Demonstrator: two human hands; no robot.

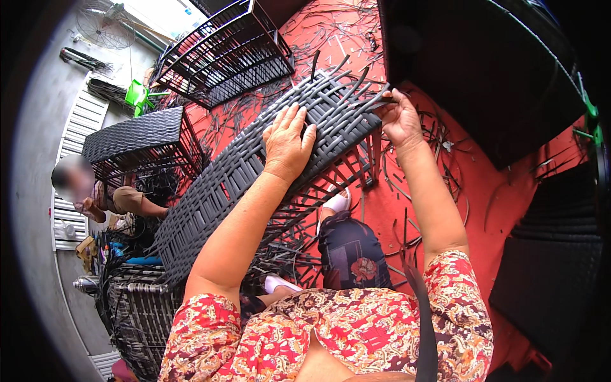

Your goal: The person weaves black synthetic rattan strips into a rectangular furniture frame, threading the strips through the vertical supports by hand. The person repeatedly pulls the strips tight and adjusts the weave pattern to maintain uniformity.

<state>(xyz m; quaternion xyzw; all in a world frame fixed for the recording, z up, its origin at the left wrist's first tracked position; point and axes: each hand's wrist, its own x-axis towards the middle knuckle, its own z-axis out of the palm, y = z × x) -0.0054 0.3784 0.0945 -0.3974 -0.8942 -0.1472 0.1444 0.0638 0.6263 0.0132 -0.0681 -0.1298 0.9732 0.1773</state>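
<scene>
A long dark grey wicker panel (216, 181) on a metal frame runs slantwise in front of me, woven from flat plastic strips. Loose strip ends (349, 81) stick out past its far right end. My left hand (289, 145) lies flat on the weave, its fingers stretched out and holding nothing. At the far right corner, my right hand (401, 121) has its thumb and fingers pinched on a dark plastic strip (386, 100). Below that corner, bare frame legs (370, 159) show.
A black slatted frame (226, 54) and a partly woven piece (137, 137) stand beyond. A co-worker (118, 197) sits at the left. Strip scraps (455, 165) litter the red floor (464, 210). Large black pieces stand at the right, and a green dustpan (135, 95) at the back left.
</scene>
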